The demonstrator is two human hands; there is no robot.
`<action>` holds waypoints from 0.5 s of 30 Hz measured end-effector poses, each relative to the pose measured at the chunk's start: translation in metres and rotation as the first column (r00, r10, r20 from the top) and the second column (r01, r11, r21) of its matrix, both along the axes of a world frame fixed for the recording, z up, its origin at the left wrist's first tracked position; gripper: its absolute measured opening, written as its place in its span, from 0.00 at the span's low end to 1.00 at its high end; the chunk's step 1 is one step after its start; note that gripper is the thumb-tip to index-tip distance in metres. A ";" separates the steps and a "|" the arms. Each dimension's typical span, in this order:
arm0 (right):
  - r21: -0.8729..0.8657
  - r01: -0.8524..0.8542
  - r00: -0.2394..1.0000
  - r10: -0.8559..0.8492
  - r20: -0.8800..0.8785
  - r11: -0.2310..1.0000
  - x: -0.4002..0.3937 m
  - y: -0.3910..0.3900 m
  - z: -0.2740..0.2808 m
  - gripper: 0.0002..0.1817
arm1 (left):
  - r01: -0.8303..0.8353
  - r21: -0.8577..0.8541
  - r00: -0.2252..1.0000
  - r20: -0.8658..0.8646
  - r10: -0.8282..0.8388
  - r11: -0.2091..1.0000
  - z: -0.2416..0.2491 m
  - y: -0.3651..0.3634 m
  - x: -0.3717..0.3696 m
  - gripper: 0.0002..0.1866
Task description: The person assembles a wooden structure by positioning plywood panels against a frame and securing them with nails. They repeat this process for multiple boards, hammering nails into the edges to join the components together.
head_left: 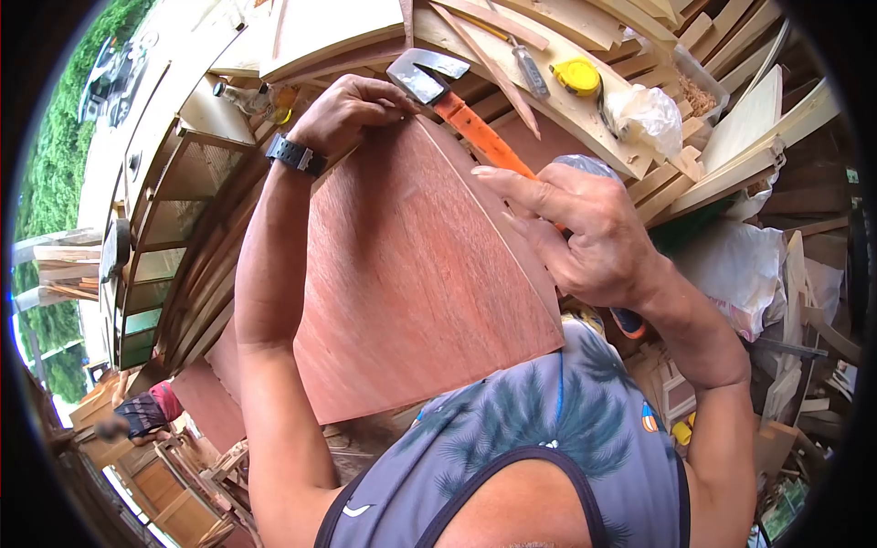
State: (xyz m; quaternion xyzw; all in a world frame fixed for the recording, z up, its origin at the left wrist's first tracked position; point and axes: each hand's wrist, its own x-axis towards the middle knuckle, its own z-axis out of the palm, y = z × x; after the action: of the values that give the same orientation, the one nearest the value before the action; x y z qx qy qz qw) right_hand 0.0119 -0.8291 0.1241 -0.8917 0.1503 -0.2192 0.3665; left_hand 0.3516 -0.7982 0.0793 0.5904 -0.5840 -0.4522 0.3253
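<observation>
A reddish plywood sheet (411, 274) slants across the middle of the view, its near edge against the person's shirt. My left hand (352, 110), with a watch on the wrist, is closed in a pinch at the sheet's upper corner. What sits between those fingertips is too small to make out. My right hand (589, 228) is wrapped round the orange handle of a claw hammer (484, 132), its index finger stretched along the sheet's right edge. The hammer's metal head is close to the left fingertips, beside the corner. Part of the handle is hidden behind the right hand.
A yellow tape measure (576, 76), a screwdriver (530, 73) and a crumpled plastic bag (647, 119) lie on boards at the upper right. Wood strips are piled around them. A wooden frame with compartments (174, 219) stands left. Another person (146, 411) is at the lower left.
</observation>
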 end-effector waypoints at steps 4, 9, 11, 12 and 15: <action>-0.041 -0.056 0.996 0.059 0.074 0.998 0.001 -0.007 -0.001 0.30 | -0.040 -0.015 0.998 -0.055 0.040 0.999 -0.002 0.002 -0.001 0.12; -0.093 -0.049 0.998 0.045 -0.047 0.994 0.004 -0.011 -0.004 0.37 | 0.091 0.028 0.992 0.090 -0.093 0.995 -0.003 -0.005 0.013 0.10; -0.096 -0.004 1.000 0.004 -0.006 0.995 0.005 -0.010 -0.003 0.38 | 0.079 -0.018 0.995 0.068 -0.077 0.997 -0.018 -0.007 0.017 0.11; -0.108 -0.032 0.999 0.030 -0.013 0.994 0.007 -0.010 -0.001 0.38 | 0.077 0.013 0.994 0.081 -0.077 0.997 -0.020 -0.008 0.020 0.11; -0.181 -0.071 0.994 0.086 0.072 0.981 0.008 -0.009 0.009 0.38 | 0.094 -0.140 0.988 0.137 -0.074 0.986 -0.026 -0.005 0.019 0.13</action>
State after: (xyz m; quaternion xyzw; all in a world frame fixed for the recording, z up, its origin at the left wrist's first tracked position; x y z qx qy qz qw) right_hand 0.0200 -0.8381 0.1335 -0.9168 0.0802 -0.2522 0.2991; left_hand 0.3704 -0.8033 0.0529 0.5682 -0.6601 -0.3818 0.3092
